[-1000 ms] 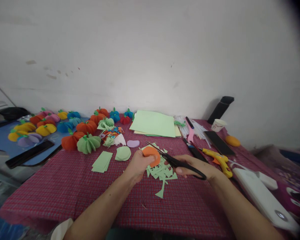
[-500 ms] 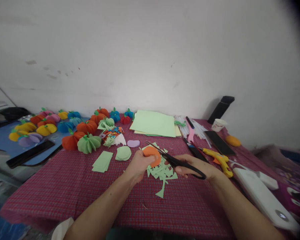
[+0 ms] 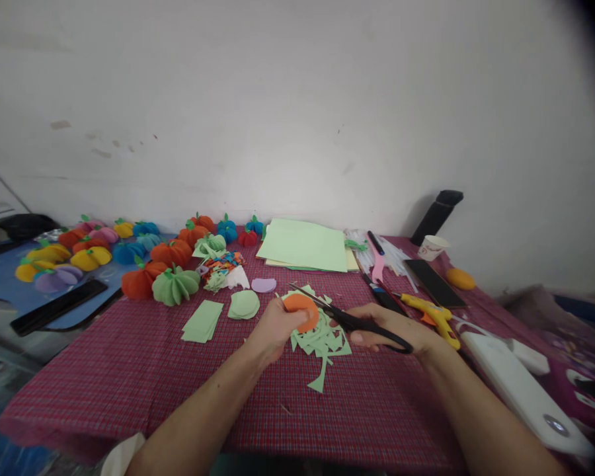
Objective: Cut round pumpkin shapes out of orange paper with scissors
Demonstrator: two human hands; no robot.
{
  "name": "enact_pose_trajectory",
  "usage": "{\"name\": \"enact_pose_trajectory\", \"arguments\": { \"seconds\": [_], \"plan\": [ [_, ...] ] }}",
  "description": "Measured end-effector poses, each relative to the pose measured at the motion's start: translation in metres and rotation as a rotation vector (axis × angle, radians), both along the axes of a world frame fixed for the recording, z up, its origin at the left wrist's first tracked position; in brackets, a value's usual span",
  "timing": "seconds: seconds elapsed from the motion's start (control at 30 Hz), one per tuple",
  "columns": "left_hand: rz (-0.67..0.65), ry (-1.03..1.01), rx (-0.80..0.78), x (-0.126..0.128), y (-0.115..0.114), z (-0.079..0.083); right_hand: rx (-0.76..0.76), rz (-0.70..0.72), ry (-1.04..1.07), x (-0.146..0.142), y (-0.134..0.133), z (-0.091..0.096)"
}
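Note:
Pinched in my left hand (image 3: 278,327) is a round orange paper piece (image 3: 297,305). My right hand (image 3: 381,325) grips black-handled scissors (image 3: 354,322), whose blades lie open at the upper right edge of the orange piece. Under both hands spreads a heap of light green paper scraps (image 3: 322,340), one long strip reaching toward me. To the left of my left hand are a stack of green paper circles (image 3: 244,304), a stack of green paper rectangles (image 3: 203,321) and a purple paper piece (image 3: 264,285).
Several paper pumpkins (image 3: 171,253) fill the left side, some on a blue surface. Green paper sheets (image 3: 305,244) lie at the back. On the right are a yellow glue gun (image 3: 434,316), a dark phone (image 3: 435,283), a paper cup (image 3: 432,247) and a white device (image 3: 520,390).
The scissors' handle has tilted slightly, and my right hand has shifted a little. My left hand and the orange paper piece stay almost in place.

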State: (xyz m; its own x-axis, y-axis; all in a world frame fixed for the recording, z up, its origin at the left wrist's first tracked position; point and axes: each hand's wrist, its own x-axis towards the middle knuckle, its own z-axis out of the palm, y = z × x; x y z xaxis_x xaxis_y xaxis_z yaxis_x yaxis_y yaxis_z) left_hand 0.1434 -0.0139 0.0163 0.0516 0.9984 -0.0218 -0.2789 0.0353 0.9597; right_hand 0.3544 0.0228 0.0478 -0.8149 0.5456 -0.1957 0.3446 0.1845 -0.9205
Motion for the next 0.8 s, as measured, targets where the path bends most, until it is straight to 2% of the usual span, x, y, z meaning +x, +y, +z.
{"name": "enact_pose_trajectory", "arguments": {
  "seconds": [0.4, 0.63, 0.7, 0.8],
  "plan": [
    [-0.054, 0.025, -0.018, -0.0012, -0.0008, 0.0011, 0.128, 0.044, -0.074, 0.0023, -0.0008, 0.0089],
    [-0.077, 0.007, -0.028, -0.0025, -0.0003, 0.0004, 0.106, 0.031, -0.094, 0.0052, -0.0007, 0.0071],
    [-0.087, 0.003, -0.032, -0.0027, 0.0003, 0.0002, 0.084, 0.012, -0.109, 0.0076, 0.0005, 0.0055],
    [-0.08, 0.011, -0.053, -0.0026, 0.0011, -0.0006, 0.093, -0.089, -0.067, 0.0075, 0.0024, 0.004]
  ]
}}
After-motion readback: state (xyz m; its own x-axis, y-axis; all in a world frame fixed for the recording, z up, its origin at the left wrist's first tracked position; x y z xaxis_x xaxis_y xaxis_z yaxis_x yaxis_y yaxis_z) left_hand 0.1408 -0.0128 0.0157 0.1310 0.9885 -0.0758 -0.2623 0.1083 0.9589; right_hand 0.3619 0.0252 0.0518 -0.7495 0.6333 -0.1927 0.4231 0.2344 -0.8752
